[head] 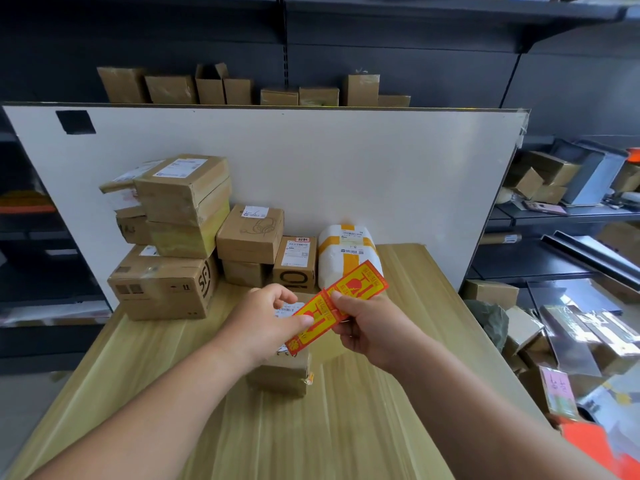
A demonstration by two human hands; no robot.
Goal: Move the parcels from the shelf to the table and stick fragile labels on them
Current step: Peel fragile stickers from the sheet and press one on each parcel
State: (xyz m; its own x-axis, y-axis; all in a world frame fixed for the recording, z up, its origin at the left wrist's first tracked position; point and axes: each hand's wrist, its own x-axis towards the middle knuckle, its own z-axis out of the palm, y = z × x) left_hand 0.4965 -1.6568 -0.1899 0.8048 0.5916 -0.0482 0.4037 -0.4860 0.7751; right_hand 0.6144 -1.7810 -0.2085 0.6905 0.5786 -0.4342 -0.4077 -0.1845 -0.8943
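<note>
Tearing is judged to be the step in hand. A label strip (325,306) of two red-and-yellow fragile stickers is held in the air between both hands. The lower label (308,332) is pinched by the left hand (266,320) between thumb and forefinger. The upper label (362,282) is gripped near the join by the right hand (367,327), with the thumb on top. The strip hangs directly above a small parcel (282,375), which lies alone on the near part of the table (346,427) and is partly hidden by the left hand.

Several faults can be expected. If the pull runs off the join, a label could be ripped through its print. If the backing is peeled carelessly, the sticker could curl and stick to itself or to a finger. A label laid over the white shipping slip on the parcel's top would cover the address. A wrinkled or crooked placement is likely if it is pressed down from one corner only.

As for containers, every box is taped shut, so no contents can be seen. Stacked parcels (183,216) stand at the back left of the table against a white board (346,168). A white foam box (346,261) banded in yellow tape stands beside them. More boxes (173,88) are lined up on the shelf behind the board. One of these has raised flaps, but its inside is hidden.
</note>
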